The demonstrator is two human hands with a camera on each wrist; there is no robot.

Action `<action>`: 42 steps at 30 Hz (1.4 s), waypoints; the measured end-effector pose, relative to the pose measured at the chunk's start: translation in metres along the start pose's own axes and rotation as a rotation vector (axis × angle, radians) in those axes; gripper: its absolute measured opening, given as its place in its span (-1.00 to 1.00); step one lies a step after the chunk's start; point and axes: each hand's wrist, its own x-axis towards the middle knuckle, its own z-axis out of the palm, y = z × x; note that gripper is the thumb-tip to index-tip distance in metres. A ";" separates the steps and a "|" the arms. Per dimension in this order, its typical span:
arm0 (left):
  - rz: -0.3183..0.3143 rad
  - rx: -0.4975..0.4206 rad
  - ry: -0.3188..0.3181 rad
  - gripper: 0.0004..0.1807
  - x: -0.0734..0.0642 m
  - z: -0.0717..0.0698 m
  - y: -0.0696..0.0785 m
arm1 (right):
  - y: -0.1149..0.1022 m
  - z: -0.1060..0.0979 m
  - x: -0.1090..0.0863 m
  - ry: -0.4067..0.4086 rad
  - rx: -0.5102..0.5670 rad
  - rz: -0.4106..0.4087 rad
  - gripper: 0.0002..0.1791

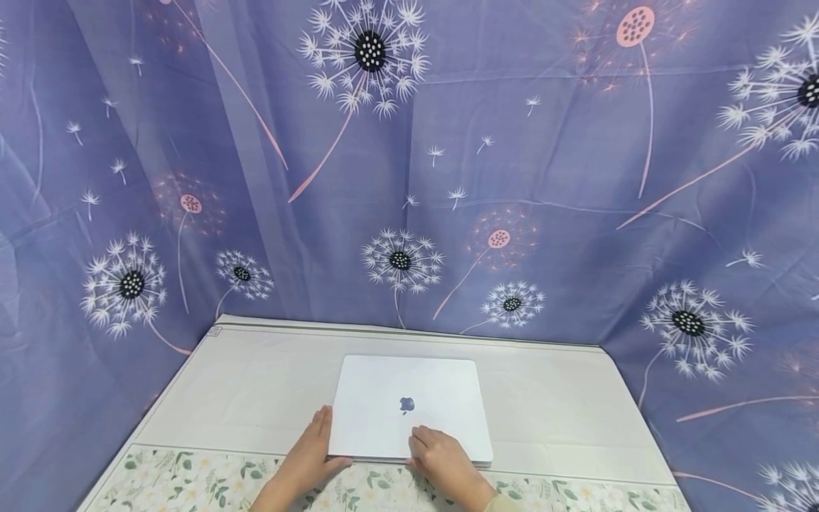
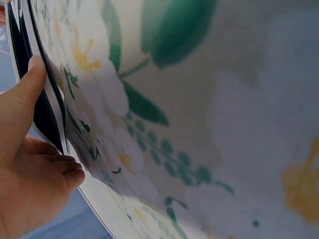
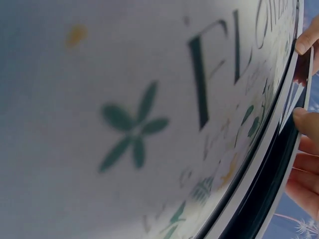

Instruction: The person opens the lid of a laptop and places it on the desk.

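A silver laptop with a dark apple logo lies on the table, its lid raised slightly at the front. Both wrist views show the dark gap between lid and base. My left hand holds the front left corner, fingers along the left side and thumb on the base's front edge. At the front edge, right of the middle, my right hand pinches the lid, its thumb at the lid's lip and its fingers over the top. In the right wrist view the left thumb shows farther along the base.
A pale mat with a floral front strip covers the table. Behind it and at both sides hangs a blue-purple curtain with dandelion prints, reaching the table's back edge.
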 end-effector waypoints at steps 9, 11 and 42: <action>-0.045 -0.023 0.029 0.23 0.004 0.005 -0.006 | 0.002 -0.001 -0.002 0.123 -0.041 -0.089 -0.73; -0.060 -0.026 0.028 0.25 0.004 0.006 -0.008 | 0.002 -0.001 -0.002 0.135 -0.047 -0.098 -0.73; 0.008 -0.067 0.003 0.06 -0.001 0.004 -0.008 | 0.018 -0.023 0.009 0.292 -0.263 -0.340 -0.38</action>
